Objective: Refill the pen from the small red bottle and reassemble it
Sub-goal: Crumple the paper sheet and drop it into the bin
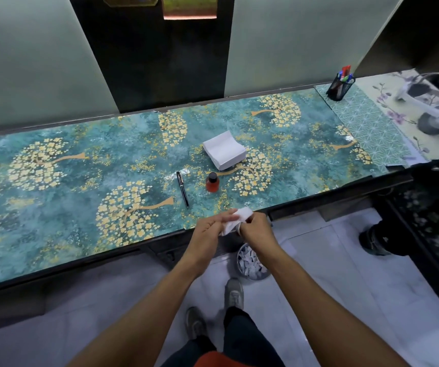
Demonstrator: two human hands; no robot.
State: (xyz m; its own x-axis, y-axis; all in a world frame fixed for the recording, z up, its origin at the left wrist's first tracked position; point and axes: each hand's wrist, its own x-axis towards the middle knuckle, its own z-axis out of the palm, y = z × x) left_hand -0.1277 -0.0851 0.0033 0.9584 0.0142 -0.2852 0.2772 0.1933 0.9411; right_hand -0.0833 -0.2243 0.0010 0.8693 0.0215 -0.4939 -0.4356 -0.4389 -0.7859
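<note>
A black pen (pixel 182 189) with its cap on lies whole on the teal flowered table (pixel 54 197), near the front edge. Just right of it stands the small red bottle (pixel 212 182), upright, with a dark cap on. My left hand (pixel 214 225) and my right hand (pixel 255 227) meet at the table's front edge, below the pen and bottle. Both hold one crumpled white tissue (pixel 235 219) between them, the fingers wrapped in it.
A stack of white tissues (pixel 224 150) lies behind the bottle. A black mesh pen cup (pixel 339 87) stands at the back right, with a white headset (pixel 435 107) beyond it. On the floor under the hands stands a bin (pixel 251 264) with paper scraps.
</note>
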